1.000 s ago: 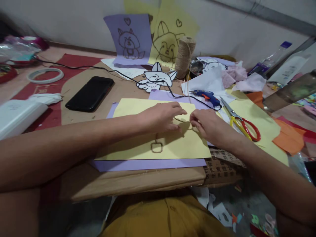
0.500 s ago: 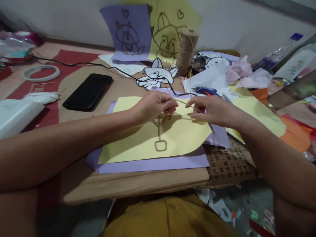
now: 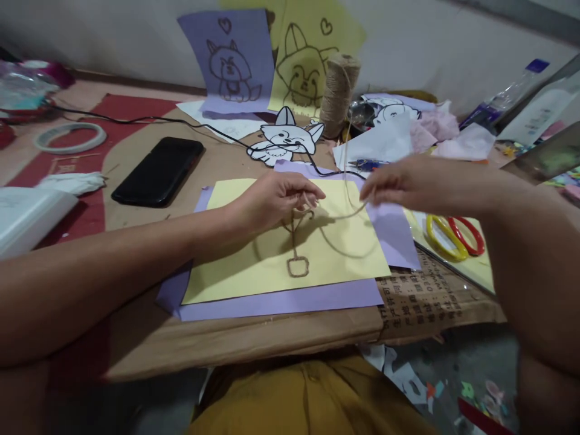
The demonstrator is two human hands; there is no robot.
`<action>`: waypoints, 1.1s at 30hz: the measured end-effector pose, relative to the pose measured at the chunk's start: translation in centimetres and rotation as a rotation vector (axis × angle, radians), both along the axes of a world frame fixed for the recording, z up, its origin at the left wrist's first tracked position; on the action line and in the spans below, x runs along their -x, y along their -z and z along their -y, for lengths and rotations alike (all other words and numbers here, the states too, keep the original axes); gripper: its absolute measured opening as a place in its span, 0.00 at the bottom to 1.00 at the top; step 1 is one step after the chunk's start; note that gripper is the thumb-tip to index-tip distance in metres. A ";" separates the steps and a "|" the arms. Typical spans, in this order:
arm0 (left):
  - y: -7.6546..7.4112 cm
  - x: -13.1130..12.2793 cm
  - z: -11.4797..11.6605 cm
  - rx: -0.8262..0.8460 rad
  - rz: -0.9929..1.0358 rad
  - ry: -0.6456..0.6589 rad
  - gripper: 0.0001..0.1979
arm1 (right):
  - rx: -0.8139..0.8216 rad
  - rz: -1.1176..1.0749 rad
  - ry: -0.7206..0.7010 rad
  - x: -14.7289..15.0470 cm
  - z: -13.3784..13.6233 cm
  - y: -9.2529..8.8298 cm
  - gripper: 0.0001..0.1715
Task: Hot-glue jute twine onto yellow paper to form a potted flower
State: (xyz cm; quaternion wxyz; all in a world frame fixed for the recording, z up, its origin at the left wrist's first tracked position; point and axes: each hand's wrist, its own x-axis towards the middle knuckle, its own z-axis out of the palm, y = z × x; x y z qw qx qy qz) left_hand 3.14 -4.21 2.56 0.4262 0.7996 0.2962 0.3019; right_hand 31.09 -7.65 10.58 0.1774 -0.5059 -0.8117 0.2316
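Observation:
A yellow sheet (image 3: 254, 272) lies over a purple sheet (image 3: 281, 309) on the table. Brown twine on the yellow sheet forms a small rounded square (image 3: 298, 266) with a stem and curved lines above it. My left hand (image 3: 276, 199) rests over the upper part of this shape, its fingers closed around a bit of twine. Off to the right, my right hand (image 3: 399, 184) pinches the loose twine (image 3: 344, 215), which sags in a loop between the hands. This strand appears to run up to the twine spool (image 3: 339, 96) standing behind.
A black phone (image 3: 158, 171) and a tape roll (image 3: 70, 138) lie to the left. Behind the sheets sit a fox cutout (image 3: 290, 136) and a black cord (image 3: 326, 173). Scissors with yellow and red handles (image 3: 453, 238) lie under my right forearm. A bottle (image 3: 507, 96) is at the back right.
My right hand has moved right and slightly up, drawing the twine out into a wider loop. The scissors' handles have come into view. My left hand has hardly moved.

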 end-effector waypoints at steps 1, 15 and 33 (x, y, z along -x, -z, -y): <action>0.1 0.4 0.2 -0.046 -0.009 0.012 0.10 | 0.189 0.133 -0.131 0.0 0.5 -0.3 0.10; 1.7 2.3 0.5 -0.431 -0.142 0.188 0.12 | -0.221 -0.091 -0.113 5.5 -2.1 8.6 0.11; 1.4 2.6 0.3 -0.465 -0.247 0.037 0.22 | -0.181 -0.080 -0.002 6.6 -3.0 10.1 0.04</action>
